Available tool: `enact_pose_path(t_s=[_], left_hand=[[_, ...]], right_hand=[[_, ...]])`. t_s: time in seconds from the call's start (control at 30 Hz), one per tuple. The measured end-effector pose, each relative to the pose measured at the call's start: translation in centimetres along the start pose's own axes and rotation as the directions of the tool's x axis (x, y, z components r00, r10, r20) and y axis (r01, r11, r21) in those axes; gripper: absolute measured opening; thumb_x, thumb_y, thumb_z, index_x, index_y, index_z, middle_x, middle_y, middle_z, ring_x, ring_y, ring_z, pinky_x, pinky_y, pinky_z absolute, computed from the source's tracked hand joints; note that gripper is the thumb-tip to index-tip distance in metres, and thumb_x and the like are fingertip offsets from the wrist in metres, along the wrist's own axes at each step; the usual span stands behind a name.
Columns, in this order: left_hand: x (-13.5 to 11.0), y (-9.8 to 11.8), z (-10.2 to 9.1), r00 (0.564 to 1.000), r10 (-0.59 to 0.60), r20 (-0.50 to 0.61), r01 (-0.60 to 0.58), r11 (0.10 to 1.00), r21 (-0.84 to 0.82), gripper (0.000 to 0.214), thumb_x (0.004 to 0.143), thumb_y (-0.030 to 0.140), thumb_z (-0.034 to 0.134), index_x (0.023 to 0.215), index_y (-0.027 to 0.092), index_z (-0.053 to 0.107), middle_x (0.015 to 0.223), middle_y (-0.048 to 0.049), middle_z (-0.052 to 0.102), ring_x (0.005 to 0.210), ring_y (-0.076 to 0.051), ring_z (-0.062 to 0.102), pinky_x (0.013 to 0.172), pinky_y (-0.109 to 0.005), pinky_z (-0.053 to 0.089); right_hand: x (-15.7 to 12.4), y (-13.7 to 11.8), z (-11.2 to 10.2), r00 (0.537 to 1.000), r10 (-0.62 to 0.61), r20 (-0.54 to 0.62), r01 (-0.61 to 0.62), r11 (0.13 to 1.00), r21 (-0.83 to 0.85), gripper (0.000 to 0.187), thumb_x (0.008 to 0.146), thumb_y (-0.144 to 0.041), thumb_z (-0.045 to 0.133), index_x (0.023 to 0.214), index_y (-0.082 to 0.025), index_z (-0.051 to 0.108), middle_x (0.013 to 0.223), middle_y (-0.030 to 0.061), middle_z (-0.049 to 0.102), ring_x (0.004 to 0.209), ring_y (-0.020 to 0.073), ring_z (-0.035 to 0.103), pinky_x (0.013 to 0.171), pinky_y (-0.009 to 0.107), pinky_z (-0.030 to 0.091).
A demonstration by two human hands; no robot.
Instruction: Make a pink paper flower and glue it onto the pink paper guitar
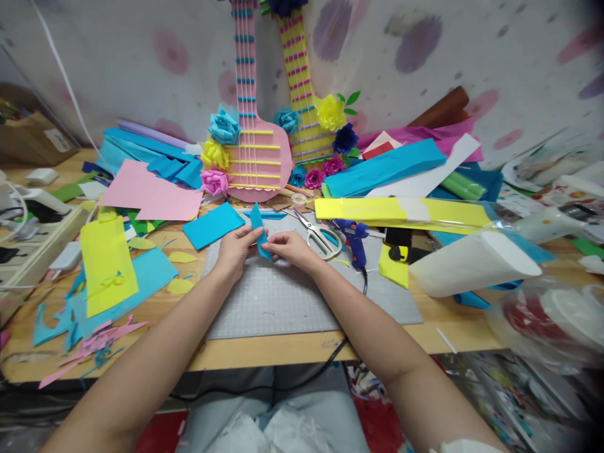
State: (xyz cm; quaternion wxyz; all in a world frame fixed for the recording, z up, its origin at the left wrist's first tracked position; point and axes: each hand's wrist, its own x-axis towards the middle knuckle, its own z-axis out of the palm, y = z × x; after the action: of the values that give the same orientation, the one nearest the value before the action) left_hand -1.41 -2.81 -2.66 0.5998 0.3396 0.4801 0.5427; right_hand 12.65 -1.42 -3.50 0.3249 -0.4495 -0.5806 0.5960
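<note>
Between my two hands a narrow strip of blue paper stands upright over the grey cutting mat. My left hand pinches its left edge between thumb and fingers. Lower down, my right hand grips the strip's bottom right part with the fingertips. A flat blue paper rectangle lies just beyond my left hand. To the right of my right hand are scissors with pale handles, and past them a blue hot glue gun with its black cord.
Pink and yellow paper guitars with paper flowers lean against the wall. Yellow paper and pink scraps lie at left. A wrapped yellow roll and a white roll lie at right.
</note>
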Motion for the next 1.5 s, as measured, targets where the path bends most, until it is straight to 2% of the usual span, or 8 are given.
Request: enact_pose_path(t_s=[0.17, 0.37, 0.5, 0.77, 1.13, 1.2, 1.33, 1.5], left_hand=[[-0.1, -0.1, 0.1, 0.999, -0.035, 0.020, 0.035, 0.999, 0.016, 0.039, 0.044, 0.035, 0.082, 0.075, 0.013, 0.070, 0.076, -0.0064, 0.070, 0.060, -0.014, 0.061, 0.059, -0.027, 0.048], [0.2, -0.3, 0.0, 0.998, 0.045, -0.054, -0.044, 0.999, 0.006, 0.031, 0.046, 0.033, 0.081, 0.067, 0.013, 0.068, 0.076, -0.0061, 0.070, 0.067, -0.014, 0.061, 0.061, -0.023, 0.047], [-0.1, 0.1, 0.0, 0.999, -0.025, -0.027, 0.024, 0.999, -0.027, 0.037, 0.048, 0.033, 0.080, 0.078, 0.014, 0.069, 0.077, -0.0066, 0.070, 0.069, -0.015, 0.062, 0.061, -0.024, 0.047], [-0.2, 0.5, 0.2, 0.995, 0.002, -0.095, -0.008, 0.998, -0.070, 0.034, 0.047, 0.030, 0.080, 0.073, 0.013, 0.067, 0.074, -0.0055, 0.068, 0.073, -0.016, 0.063, 0.066, -0.027, 0.047], [0.0, 0.3, 0.1, 0.996, -0.019, -0.083, 0.001, 0.977, -0.215, 0.025, 0.052, 0.022, 0.079, 0.071, 0.012, 0.067, 0.076, -0.0055, 0.069, 0.078, -0.015, 0.063, 0.071, -0.025, 0.050], [0.1, 0.2, 0.1, 0.996, -0.021, -0.087, 0.000, 0.972, -0.233, 0.023, 0.053, 0.021, 0.078, 0.071, 0.013, 0.067, 0.076, -0.0058, 0.069, 0.079, -0.015, 0.064, 0.073, -0.026, 0.050], [0.1, -0.1, 0.2, 0.997, -0.004, -0.076, -0.013, 0.977, -0.211, 0.027, 0.052, 0.024, 0.079, 0.073, 0.013, 0.068, 0.078, -0.0054, 0.070, 0.078, -0.015, 0.064, 0.074, -0.026, 0.050], [-0.1, -0.2, 0.5, 0.997, 0.047, -0.053, -0.054, 0.988, -0.146, 0.034, 0.047, 0.029, 0.082, 0.074, 0.014, 0.069, 0.078, -0.0045, 0.070, 0.079, -0.015, 0.064, 0.075, -0.026, 0.048]], right_hand=[[0.1, 0.0, 0.0, 1.000, -0.017, -0.006, 0.016, 0.996, -0.086, 0.028, 0.059, -0.040, 0.070, 0.059, -0.013, 0.060, 0.047, -0.0044, 0.053, 0.045, 0.0060, 0.047, 0.047, 0.019, 0.037], [0.3, 0.5, 0.1, 1.000, -0.020, 0.014, 0.021, 0.995, -0.096, 0.030, 0.061, -0.042, 0.069, 0.064, -0.013, 0.062, 0.052, -0.0039, 0.054, 0.046, 0.0064, 0.050, 0.049, 0.020, 0.040], [0.4, 0.7, 0.0, 1.000, -0.017, 0.011, 0.019, 0.991, -0.133, 0.029, 0.064, -0.041, 0.069, 0.061, -0.014, 0.061, 0.051, -0.0031, 0.056, 0.046, 0.0071, 0.052, 0.048, 0.019, 0.041], [-0.1, -0.2, -0.1, 0.993, 0.083, 0.080, -0.079, 0.995, -0.055, 0.024, 0.062, -0.033, 0.073, 0.059, -0.013, 0.062, 0.053, -0.0019, 0.061, 0.044, 0.0053, 0.052, 0.045, 0.017, 0.043], [-0.2, -0.5, -0.2, 0.980, 0.183, 0.071, -0.186, 0.982, 0.034, 0.022, 0.067, -0.031, 0.072, 0.063, -0.012, 0.061, 0.057, 0.0013, 0.065, 0.043, 0.0063, 0.055, 0.044, 0.017, 0.046], [-0.3, -0.5, -0.3, 0.985, 0.159, 0.072, -0.159, 0.987, -0.002, 0.023, 0.066, -0.032, 0.073, 0.075, -0.013, 0.064, 0.057, 0.0008, 0.065, 0.045, 0.0073, 0.056, 0.044, 0.017, 0.046], [-0.3, -0.3, -0.5, 0.998, 0.037, 0.057, -0.030, 0.992, -0.125, 0.048, 0.066, -0.042, 0.071, 0.106, -0.018, 0.063, 0.061, 0.0000, 0.065, 0.053, 0.0096, 0.059, 0.043, 0.016, 0.042], [0.1, 0.4, -0.2, 0.992, -0.122, -0.012, 0.118, 0.976, -0.180, 0.037, 0.069, -0.049, 0.063, 0.079, -0.014, 0.068, 0.063, -0.0010, 0.061, 0.053, 0.0066, 0.051, 0.049, 0.017, 0.039]])
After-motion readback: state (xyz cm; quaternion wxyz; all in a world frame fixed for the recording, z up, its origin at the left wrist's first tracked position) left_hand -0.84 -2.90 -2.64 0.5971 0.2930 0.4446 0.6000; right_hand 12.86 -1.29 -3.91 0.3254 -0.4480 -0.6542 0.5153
